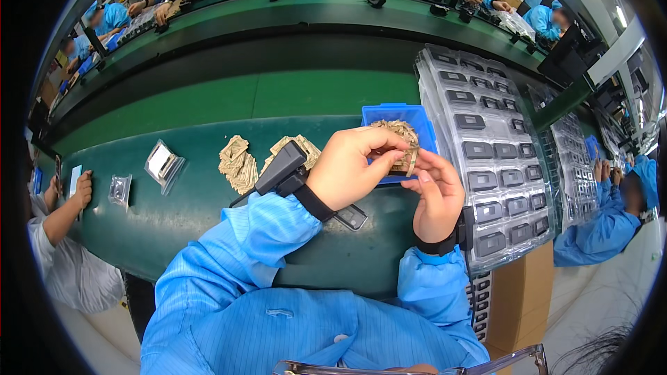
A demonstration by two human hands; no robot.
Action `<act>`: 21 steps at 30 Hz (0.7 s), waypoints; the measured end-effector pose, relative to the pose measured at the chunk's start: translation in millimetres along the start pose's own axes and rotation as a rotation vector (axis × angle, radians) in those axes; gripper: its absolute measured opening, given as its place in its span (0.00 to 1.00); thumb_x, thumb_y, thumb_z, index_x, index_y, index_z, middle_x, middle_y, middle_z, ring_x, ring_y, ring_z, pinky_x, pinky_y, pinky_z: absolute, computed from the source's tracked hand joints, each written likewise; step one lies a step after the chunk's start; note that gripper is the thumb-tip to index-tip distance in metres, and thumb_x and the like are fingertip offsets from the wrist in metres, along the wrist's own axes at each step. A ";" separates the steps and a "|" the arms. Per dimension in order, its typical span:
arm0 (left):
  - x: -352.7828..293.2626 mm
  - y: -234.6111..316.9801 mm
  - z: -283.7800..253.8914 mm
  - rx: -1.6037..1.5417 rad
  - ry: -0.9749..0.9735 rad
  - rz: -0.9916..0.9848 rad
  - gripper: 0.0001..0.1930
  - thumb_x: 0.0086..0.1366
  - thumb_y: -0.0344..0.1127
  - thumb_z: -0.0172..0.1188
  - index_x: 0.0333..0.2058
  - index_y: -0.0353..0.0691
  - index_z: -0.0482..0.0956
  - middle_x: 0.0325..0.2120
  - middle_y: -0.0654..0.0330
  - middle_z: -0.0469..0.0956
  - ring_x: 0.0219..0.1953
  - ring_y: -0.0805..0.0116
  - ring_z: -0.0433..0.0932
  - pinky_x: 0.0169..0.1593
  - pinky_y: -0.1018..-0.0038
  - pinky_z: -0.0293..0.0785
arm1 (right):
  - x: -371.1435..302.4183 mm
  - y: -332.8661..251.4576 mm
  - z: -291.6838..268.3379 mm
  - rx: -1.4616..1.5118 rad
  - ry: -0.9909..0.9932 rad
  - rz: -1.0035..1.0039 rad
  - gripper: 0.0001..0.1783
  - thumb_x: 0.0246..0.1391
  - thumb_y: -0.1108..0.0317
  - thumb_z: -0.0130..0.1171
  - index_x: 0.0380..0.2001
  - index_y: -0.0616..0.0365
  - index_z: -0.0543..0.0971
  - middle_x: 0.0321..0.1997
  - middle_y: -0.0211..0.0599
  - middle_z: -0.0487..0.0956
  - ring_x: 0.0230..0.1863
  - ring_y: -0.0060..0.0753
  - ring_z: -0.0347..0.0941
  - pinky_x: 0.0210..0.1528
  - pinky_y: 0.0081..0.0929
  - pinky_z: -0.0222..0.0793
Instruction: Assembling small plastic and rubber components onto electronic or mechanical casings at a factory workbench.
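Observation:
My left hand [351,167] and my right hand [439,194] meet in front of a blue bin [369,115]. Between their fingertips is a small tan strip [411,163], pinched by both. Similar tan strips [401,129] fill the bin behind the fingers. Two loose piles lie on the green table to the left: a farther-left pile of strips [238,165] and a second pile of strips [306,147] partly hidden by my left wrist. Strapped at that wrist is a dark boxy device [283,167]. Beneath it, a flat black object [352,217] rests on the table, mostly hidden.
Stacked clear plastic trays [470,160] of black rectangular parts stand right of the bin. Two clear bags [165,165] [120,190] lie at left. A cardboard box [524,298] stands below the table's right side. Co-workers sit across the raised green bench [278,10] and at both sides.

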State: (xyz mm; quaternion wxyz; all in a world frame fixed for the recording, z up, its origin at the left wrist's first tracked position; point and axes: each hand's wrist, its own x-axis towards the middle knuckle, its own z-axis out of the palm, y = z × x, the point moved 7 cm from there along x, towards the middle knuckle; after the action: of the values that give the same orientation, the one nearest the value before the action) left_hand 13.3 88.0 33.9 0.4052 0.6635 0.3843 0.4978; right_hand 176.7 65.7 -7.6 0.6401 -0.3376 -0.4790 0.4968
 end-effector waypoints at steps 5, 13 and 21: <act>-1.5 -2.2 8.0 -0.062 -0.115 -0.025 0.06 0.64 0.25 0.62 0.39 0.33 0.83 0.37 0.58 0.83 0.38 0.74 0.81 0.43 0.77 0.78 | 1.6 2.6 -3.0 0.104 0.058 0.042 0.14 0.61 0.77 0.58 0.50 0.68 0.76 0.45 0.42 0.81 0.45 0.26 0.78 0.42 0.21 0.77; -2.3 -11.2 6.5 -0.087 -0.013 -0.067 0.08 0.64 0.26 0.64 0.42 0.34 0.82 0.36 0.58 0.83 0.38 0.73 0.81 0.44 0.76 0.78 | -1.2 3.6 -0.3 -0.073 0.019 -0.019 0.08 0.60 0.77 0.61 0.43 0.69 0.80 0.39 0.40 0.83 0.37 0.24 0.80 0.42 0.20 0.77; -10.9 11.1 9.8 0.246 0.019 0.047 0.07 0.60 0.32 0.67 0.34 0.34 0.84 0.28 0.58 0.81 0.29 0.71 0.80 0.31 0.76 0.75 | -11.5 -33.6 15.6 -0.822 0.144 -0.538 0.09 0.47 0.82 0.65 0.35 0.63 0.84 0.35 0.44 0.85 0.37 0.37 0.83 0.40 0.29 0.78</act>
State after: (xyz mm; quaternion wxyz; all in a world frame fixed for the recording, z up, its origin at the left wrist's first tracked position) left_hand 21.7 72.3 38.6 0.3054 0.7124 0.4304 0.4627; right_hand 171.9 44.6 24.5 0.5910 -0.4600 -0.6600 0.0591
